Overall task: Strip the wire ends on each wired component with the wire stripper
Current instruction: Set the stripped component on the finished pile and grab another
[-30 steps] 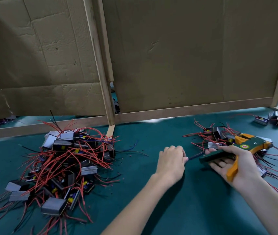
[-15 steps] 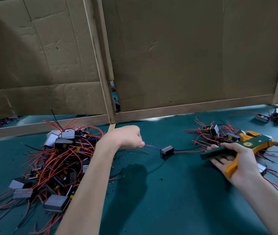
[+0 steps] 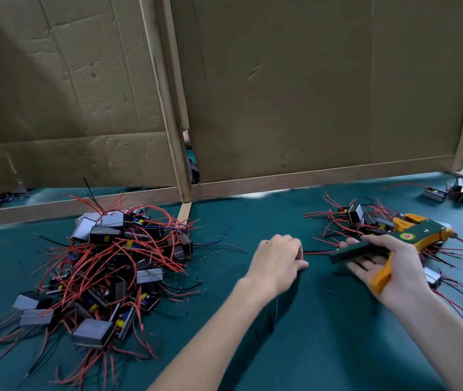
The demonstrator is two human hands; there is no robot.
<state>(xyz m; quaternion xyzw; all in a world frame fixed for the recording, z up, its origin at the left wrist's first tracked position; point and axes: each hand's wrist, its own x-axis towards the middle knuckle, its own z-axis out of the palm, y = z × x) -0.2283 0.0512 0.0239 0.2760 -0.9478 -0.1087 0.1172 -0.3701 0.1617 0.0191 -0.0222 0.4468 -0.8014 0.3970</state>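
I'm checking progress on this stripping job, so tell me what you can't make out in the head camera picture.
Head view:
- What the left hand grips besides the wire: hidden under its curled fingers.
- Whether that wire is inside the wire stripper held by the right hand: tip too small.
- Stripped or unstripped ends in the left pile: too small.
- Right pile: partly behind the wire stripper.

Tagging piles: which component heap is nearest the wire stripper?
The smaller heap at right, just behind the wire stripper in the right hand; the big heap lies far left, two loose components far back right.
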